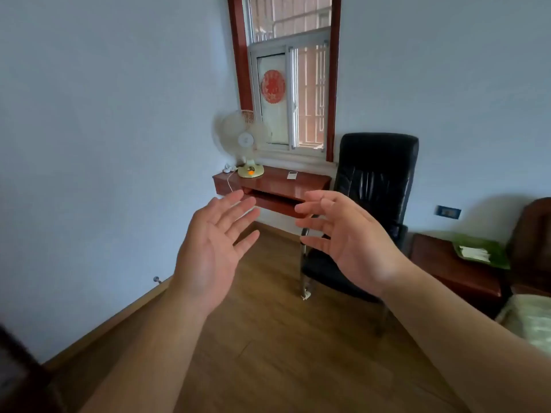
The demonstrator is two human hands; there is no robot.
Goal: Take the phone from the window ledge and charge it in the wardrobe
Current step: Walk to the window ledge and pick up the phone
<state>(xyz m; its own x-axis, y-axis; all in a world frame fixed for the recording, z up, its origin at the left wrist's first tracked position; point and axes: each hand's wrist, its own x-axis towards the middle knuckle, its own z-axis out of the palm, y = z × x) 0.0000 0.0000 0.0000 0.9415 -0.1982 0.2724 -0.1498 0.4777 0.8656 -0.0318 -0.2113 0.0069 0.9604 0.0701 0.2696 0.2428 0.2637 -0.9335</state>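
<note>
A small white phone (292,175) lies flat on the red-brown wooden ledge (310,181) under the window (290,96), across the room from me. My left hand (213,251) is raised in front of me, palm showing, fingers spread and empty. My right hand (347,236) is held up beside it, fingers apart, also holding nothing. Both hands are well short of the ledge. No wardrobe is visible.
A black leather chair (369,204) stands right of the ledge. A white desk fan (246,144) sits on the ledge's left end, with a white cable (229,181) hanging. A dark wooden bedside table (453,269) and a bed corner are at right. Wooden floor (268,338) lies ahead.
</note>
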